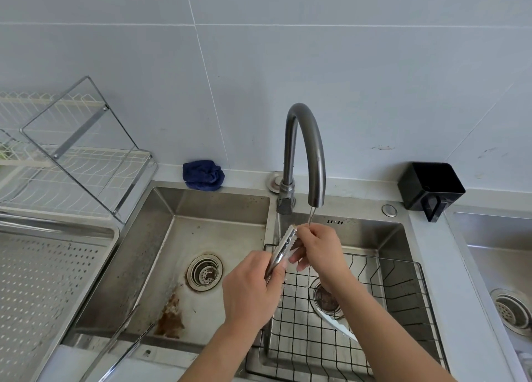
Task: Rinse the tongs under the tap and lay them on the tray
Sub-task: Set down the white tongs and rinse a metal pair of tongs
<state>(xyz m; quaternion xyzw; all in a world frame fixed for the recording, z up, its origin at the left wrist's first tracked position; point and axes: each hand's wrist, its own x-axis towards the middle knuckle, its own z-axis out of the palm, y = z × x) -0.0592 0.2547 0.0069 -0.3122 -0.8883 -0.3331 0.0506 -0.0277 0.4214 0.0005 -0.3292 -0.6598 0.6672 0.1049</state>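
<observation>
Head view: tongs (283,249), tips toward tap (305,151), are being clasped by left hand (250,291) and pinched by right hand (321,247) fingers (306,230) over sink (362,235).

This is a kitchen, seen at its washing-up corner: a curved metal tap (305,151) runs a thin stream of water into a steel sink (218,206) with two basins, set into a pale table (443,237) against a grey tiled wall (288,50). Left of the tap stand a wire dish rack (57,177) and a perforated steel tray (43,281), with a crumpled blue cloth (203,175) nearer the tap. Below the tap a wire basket (397,292) sits in the right basin, and right of the tap stands a black cup (431,187).
</observation>
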